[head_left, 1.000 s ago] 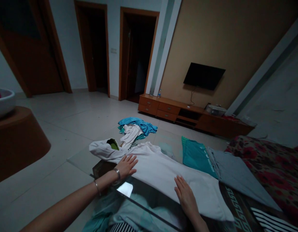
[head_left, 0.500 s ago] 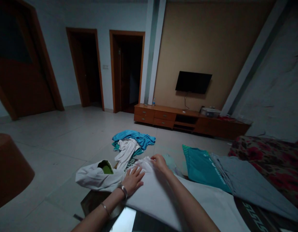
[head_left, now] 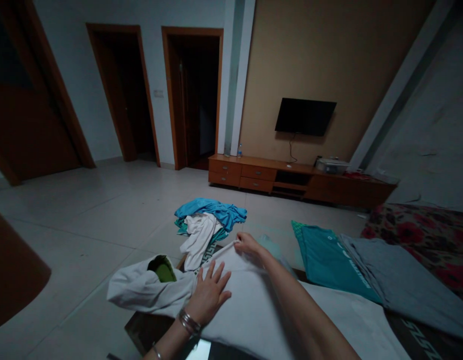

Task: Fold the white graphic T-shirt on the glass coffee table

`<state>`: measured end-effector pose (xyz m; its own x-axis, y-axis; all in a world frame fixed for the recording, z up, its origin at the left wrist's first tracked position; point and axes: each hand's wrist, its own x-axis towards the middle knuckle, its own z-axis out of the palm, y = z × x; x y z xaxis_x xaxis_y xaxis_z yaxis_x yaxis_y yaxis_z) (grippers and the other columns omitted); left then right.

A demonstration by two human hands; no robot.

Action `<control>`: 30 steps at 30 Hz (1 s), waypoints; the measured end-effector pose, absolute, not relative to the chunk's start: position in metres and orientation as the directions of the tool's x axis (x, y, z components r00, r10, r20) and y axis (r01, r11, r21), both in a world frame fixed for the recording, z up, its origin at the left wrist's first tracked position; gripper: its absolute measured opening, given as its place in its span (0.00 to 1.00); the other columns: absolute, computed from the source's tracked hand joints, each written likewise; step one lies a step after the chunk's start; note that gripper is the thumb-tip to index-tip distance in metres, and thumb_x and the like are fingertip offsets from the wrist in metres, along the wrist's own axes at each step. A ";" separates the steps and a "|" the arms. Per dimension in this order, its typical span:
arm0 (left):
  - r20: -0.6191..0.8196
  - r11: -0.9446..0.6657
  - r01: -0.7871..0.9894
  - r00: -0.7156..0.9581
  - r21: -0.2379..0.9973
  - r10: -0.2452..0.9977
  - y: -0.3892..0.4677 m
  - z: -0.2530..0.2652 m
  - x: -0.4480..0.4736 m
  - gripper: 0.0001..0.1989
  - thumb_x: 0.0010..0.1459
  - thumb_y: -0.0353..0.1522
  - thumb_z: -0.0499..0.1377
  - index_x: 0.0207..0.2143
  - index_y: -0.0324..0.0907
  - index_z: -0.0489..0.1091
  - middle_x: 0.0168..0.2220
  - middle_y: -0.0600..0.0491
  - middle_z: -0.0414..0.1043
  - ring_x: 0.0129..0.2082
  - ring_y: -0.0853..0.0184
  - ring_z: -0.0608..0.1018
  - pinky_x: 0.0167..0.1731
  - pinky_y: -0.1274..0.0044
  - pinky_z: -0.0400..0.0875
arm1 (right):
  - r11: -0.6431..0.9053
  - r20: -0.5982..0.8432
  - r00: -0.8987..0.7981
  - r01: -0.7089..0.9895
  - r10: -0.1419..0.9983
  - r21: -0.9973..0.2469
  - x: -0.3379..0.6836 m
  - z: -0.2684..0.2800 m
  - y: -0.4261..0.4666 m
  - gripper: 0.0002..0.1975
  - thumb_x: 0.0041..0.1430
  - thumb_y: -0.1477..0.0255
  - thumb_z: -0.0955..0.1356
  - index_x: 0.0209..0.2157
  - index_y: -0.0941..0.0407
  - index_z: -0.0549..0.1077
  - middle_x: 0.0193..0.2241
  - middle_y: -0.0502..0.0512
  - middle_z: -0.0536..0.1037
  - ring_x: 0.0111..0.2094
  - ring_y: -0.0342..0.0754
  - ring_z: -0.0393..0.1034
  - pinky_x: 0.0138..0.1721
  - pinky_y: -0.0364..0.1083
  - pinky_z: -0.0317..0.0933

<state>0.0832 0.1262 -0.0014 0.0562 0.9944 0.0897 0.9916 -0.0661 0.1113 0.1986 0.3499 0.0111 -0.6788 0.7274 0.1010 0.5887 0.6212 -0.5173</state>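
A white garment (head_left: 250,305), perhaps a shirt, lies spread over the low table in front of me. My left hand (head_left: 208,298) rests flat on it with fingers spread, a bracelet at the wrist. My right hand (head_left: 248,246) is closed on the garment's far edge, pinching it and drawing the cloth taut. To the left, a bunched part of white cloth with a green-lined opening (head_left: 163,270) hangs over the table's edge. Past my hands is a loose heap with a blue garment (head_left: 212,210) and a crumpled white garment (head_left: 199,235).
At the right lie a flat teal garment (head_left: 331,255) and a grey garment (head_left: 400,275), with a floral-covered seat (head_left: 415,232) beyond. An orange-brown rounded object (head_left: 17,270) stands at the left. A TV cabinet (head_left: 257,175) runs along the far wall.
My left hand has flattened and spread its fingers on the white garment. The right hand now pulls the far edge tighter, and the cloth there is less bunched. The view has shifted slightly.
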 end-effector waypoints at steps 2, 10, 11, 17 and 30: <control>0.095 -0.049 0.993 0.038 0.107 0.995 0.126 -0.002 0.084 0.26 0.60 0.44 0.51 0.61 0.56 0.55 0.67 0.52 0.44 0.66 0.49 0.46 0.58 0.47 0.45 | 0.628 0.132 -0.681 0.559 0.720 -0.542 0.198 0.009 0.350 0.11 0.49 0.78 0.64 0.37 0.59 0.72 0.32 0.50 0.76 0.30 0.42 0.66 0.28 0.37 0.54; 0.107 -0.011 0.998 0.005 0.056 0.994 0.130 -0.007 0.084 0.26 0.60 0.43 0.51 0.62 0.55 0.55 0.67 0.50 0.44 0.66 0.47 0.47 0.57 0.45 0.45 | 0.634 0.218 -0.623 0.589 0.751 -0.501 0.179 -0.003 0.354 0.09 0.50 0.79 0.67 0.34 0.56 0.76 0.38 0.54 0.77 0.43 0.47 0.67 0.45 0.42 0.56; 0.106 -0.011 0.998 0.006 0.054 0.994 0.131 -0.007 0.084 0.26 0.61 0.43 0.51 0.62 0.55 0.55 0.67 0.50 0.44 0.66 0.47 0.47 0.57 0.45 0.45 | 0.624 0.223 -0.605 0.606 0.764 -0.494 0.180 -0.001 0.356 0.10 0.51 0.79 0.67 0.36 0.56 0.76 0.39 0.54 0.77 0.44 0.48 0.67 0.46 0.42 0.56; 0.106 -0.023 0.998 0.016 0.064 0.994 0.129 -0.006 0.085 0.25 0.61 0.42 0.50 0.61 0.54 0.56 0.67 0.50 0.45 0.66 0.48 0.45 0.57 0.46 0.44 | 0.501 0.159 -0.488 0.728 0.858 -0.467 0.191 0.017 0.364 0.11 0.59 0.68 0.65 0.36 0.57 0.77 0.37 0.57 0.78 0.39 0.48 0.70 0.40 0.42 0.58; 0.136 0.319 0.880 -0.385 0.353 0.913 0.158 0.022 0.034 0.20 0.50 0.26 0.55 0.48 0.36 0.65 0.46 0.44 0.70 0.49 0.59 0.69 0.48 0.71 0.61 | 0.564 0.264 -0.513 0.616 0.817 -0.550 0.189 -0.008 0.325 0.04 0.51 0.74 0.67 0.31 0.57 0.73 0.34 0.53 0.76 0.38 0.46 0.67 0.39 0.41 0.56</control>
<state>0.0342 0.1578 0.0217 -0.3855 0.9127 0.1355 0.8796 0.3191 0.3528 0.1887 0.3249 -0.0082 -0.5126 0.8170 0.2640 0.6155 0.5641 -0.5504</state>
